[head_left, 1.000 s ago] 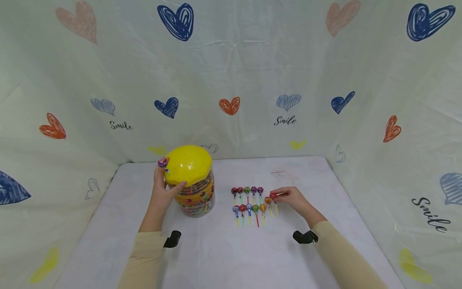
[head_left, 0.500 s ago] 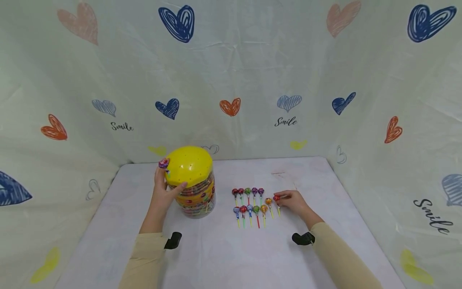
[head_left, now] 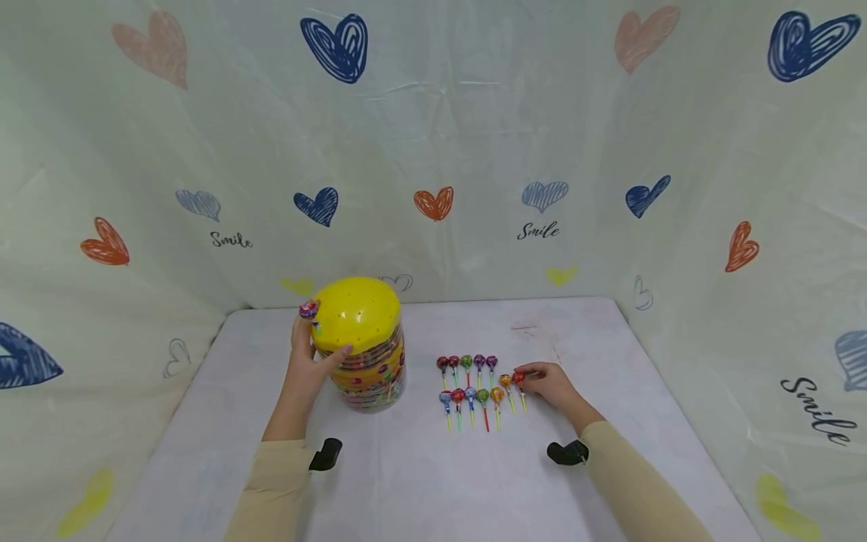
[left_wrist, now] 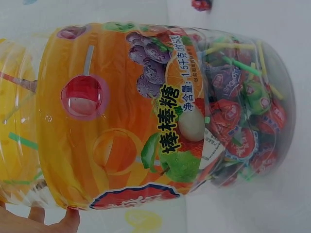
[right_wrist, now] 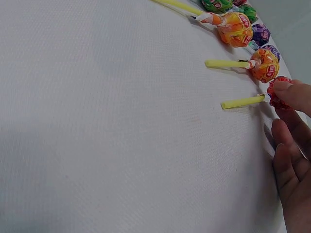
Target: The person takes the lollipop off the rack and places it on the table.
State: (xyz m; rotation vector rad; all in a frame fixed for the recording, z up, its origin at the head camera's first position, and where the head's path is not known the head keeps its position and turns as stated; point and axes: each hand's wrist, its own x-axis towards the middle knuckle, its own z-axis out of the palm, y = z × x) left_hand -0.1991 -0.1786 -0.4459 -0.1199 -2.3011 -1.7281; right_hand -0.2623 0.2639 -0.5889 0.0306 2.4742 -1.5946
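Note:
My left hand (head_left: 313,369) grips the side of a large clear jar (head_left: 372,380) with a yellow lid (head_left: 357,309). In the left wrist view, wrapped lollipops (left_wrist: 243,141) show through the clear end beyond the orange label (left_wrist: 121,111). A purple-and-red wrapped lollipop (head_left: 308,309) sits at my left fingertips by the lid; whether the fingers hold it is hidden. With thumb and fingertips, my right hand (head_left: 552,382) pinches the head of a red lollipop (right_wrist: 279,93). Its yellow stick lies along the table, beside an orange lollipop (right_wrist: 265,65).
Two rows of lollipops lie between the jar and my right hand, including a purple one (head_left: 479,361) at the back and a blue one (head_left: 445,399) in front. The white table (head_left: 420,482) ends at a heart-printed curtain (head_left: 474,113).
The red lollipop shifted slightly right, away from the orange one, then settled a little back beside it, my right hand still on it. My left hand stays on the jar.

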